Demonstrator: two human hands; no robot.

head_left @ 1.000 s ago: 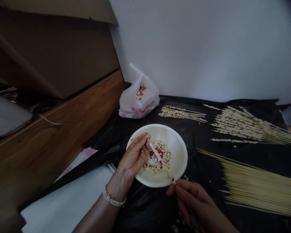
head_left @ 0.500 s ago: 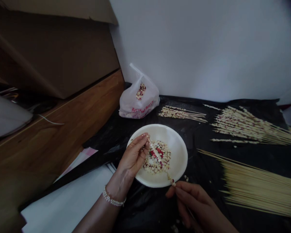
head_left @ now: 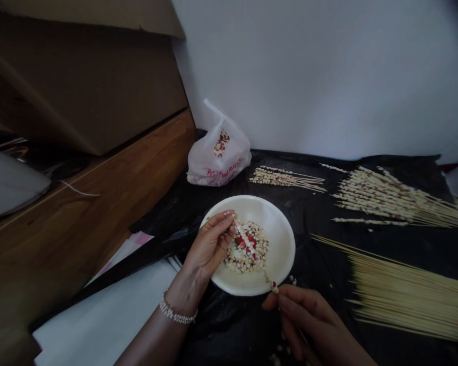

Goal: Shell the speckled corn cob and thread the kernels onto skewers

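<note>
My right hand is closed around the lower part of a thin skewer, near the bowl's front rim. Small cream and dark-red kernels are threaded along this skewer, which slants up and left over the bowl. At its upper tip, my left hand pinches with thumb and fingers; whether a loose kernel is between them is too small to tell. Beneath is a white bowl with loose kernels and a red printed pattern on its bottom. My left wrist wears a beaded bracelet.
Behind the bowl stands a white plastic bag of kernels. Threaded skewers lie in a small bunch and a larger pile. Bare skewers spread at the right on black plastic sheeting. A cardboard box is at the left.
Both hands stay almost in place. My left fingers have shifted very slightly at the skewer's tip, and the right hand has moved a little to the right with the skewer.
</note>
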